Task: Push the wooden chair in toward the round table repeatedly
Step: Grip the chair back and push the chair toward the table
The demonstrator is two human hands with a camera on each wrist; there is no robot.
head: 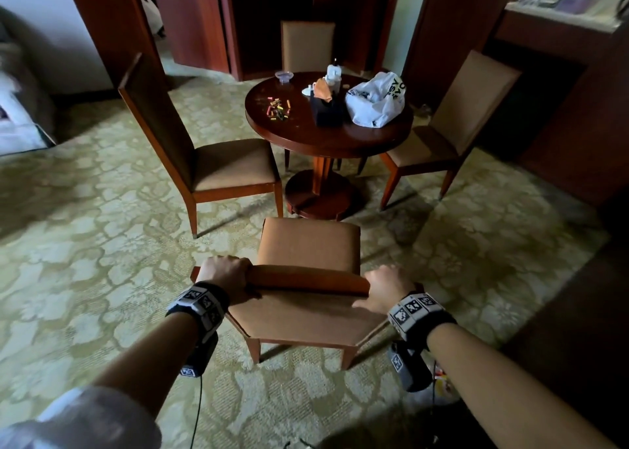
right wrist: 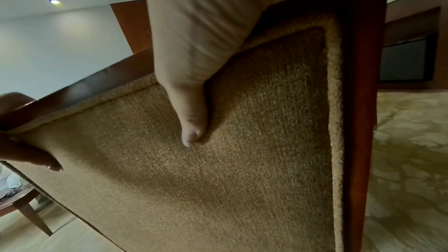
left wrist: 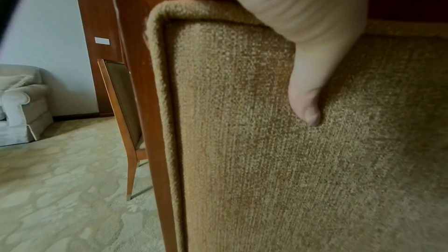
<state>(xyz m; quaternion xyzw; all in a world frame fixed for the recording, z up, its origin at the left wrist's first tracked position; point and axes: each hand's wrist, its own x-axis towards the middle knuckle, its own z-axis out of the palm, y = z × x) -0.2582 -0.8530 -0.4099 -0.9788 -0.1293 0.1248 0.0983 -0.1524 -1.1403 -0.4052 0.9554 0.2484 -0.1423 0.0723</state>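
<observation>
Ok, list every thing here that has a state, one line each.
Near chair: standing on the carpet, short of the table, gripped at its top rail.
Left hand: grips the rail's left end.
Right hand: grips the rail's right end.
Table: upright, cluttered.
Plastic bag: open, slumped on the table.
Left chair: pulled out, angled.

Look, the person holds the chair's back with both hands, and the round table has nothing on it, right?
Not quite. Both hands, left hand and right hand, do hold the chair, but the head view shows the round table holding a white plastic bag and scattered crayons.
</observation>
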